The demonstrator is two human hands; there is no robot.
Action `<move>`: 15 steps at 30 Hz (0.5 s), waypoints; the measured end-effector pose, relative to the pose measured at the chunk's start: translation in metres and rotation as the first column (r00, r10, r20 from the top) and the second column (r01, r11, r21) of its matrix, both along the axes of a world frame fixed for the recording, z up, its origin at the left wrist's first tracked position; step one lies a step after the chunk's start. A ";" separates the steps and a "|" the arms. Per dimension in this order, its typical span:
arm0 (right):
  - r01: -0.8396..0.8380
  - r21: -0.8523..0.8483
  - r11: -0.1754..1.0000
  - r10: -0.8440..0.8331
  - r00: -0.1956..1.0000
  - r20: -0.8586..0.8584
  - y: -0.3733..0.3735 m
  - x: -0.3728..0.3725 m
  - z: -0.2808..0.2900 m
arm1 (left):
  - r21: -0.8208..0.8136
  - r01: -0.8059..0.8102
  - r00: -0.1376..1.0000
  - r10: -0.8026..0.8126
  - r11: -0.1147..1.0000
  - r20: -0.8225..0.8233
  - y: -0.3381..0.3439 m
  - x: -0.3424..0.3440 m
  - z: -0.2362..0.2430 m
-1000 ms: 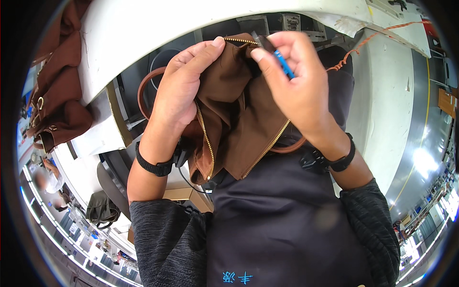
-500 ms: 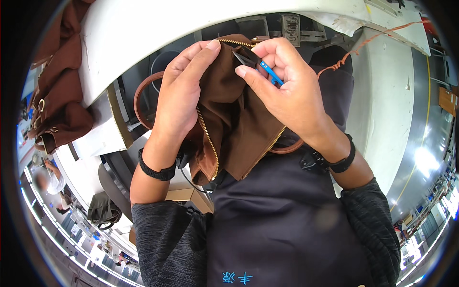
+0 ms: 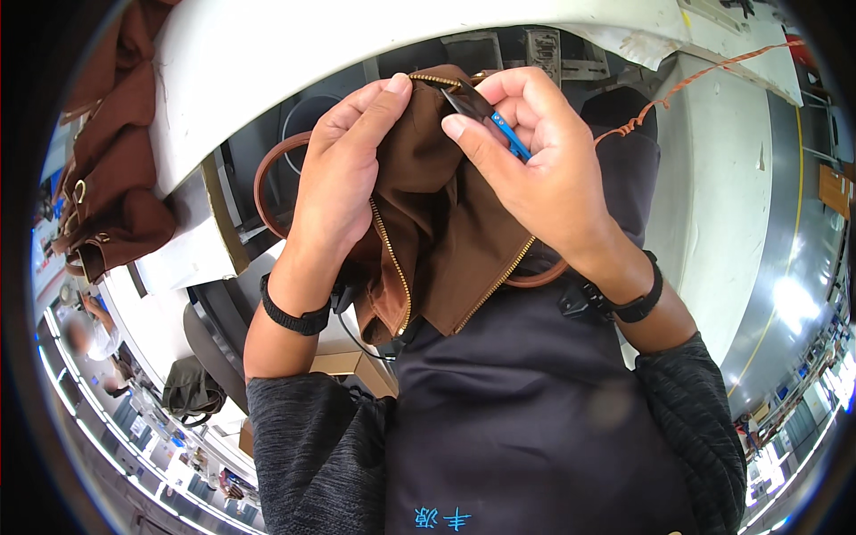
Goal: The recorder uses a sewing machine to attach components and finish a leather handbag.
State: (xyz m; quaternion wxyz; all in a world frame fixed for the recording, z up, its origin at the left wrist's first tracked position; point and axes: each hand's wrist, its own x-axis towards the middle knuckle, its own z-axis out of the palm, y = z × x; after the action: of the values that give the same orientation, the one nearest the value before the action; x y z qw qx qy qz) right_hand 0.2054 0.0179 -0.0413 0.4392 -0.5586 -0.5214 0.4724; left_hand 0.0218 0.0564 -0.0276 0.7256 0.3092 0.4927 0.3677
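Note:
A brown fabric handbag [image 3: 437, 209] with a brass zipper [image 3: 390, 254] lies open over my lap, its inside facing up. My left hand [image 3: 346, 147] pinches the bag's far edge just beside the zipper teeth, thumb on top. In my right hand [image 3: 548, 160] is a pair of thread snips [image 3: 505, 134] with a blue handle and dark blades. Their tips point up and left, close to the zippered edge; whether they touch the fabric I cannot tell. A brown handle [image 3: 267, 183] loops out at the bag's left.
A white worktable [image 3: 267, 62] curves across the far side, with brown bags [image 3: 120, 169] heaped at its left. Twisted orange cord [image 3: 637, 118] runs at the right. A cardboard box [image 3: 357, 367] and a dark green bag [image 3: 192, 390] are at lower left, with a person [image 3: 98, 334] beyond.
My right hand has shifted very slightly, moving the snips' tips a little right and turning the blades. My left hand keeps its pinch on the bag's edge.

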 end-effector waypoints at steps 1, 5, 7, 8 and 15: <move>-0.003 0.001 1.000 0.003 1.000 -0.001 0.002 0.000 0.001 | 0.001 -0.003 1.000 0.003 1.000 -0.001 0.000 -0.001 0.000; 0.041 0.036 0.999 -0.039 0.997 -0.061 0.010 -0.001 -0.001 | 0.013 0.003 1.000 -0.003 1.000 0.005 -0.002 0.001 0.000; 0.052 0.053 0.997 -0.047 0.995 -0.089 0.010 -0.001 0.001 | 0.012 -0.028 1.000 0.028 1.000 -0.009 -0.003 0.003 0.001; 0.001 0.022 1.000 -0.001 1.000 -0.021 0.009 0.000 0.005 | 0.026 -0.012 1.000 0.012 1.000 0.000 -0.004 0.002 0.001; -0.032 -0.023 0.999 0.031 0.997 -0.067 0.013 0.004 0.001 | 0.057 0.006 1.000 -0.007 0.998 0.025 -0.004 0.001 -0.002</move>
State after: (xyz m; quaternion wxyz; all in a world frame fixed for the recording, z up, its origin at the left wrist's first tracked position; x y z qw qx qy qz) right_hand 0.2090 0.0312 -0.0408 0.4420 -0.5396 -0.5094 0.5040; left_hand 0.0230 0.0526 -0.0296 0.7239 0.3267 0.4715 0.3832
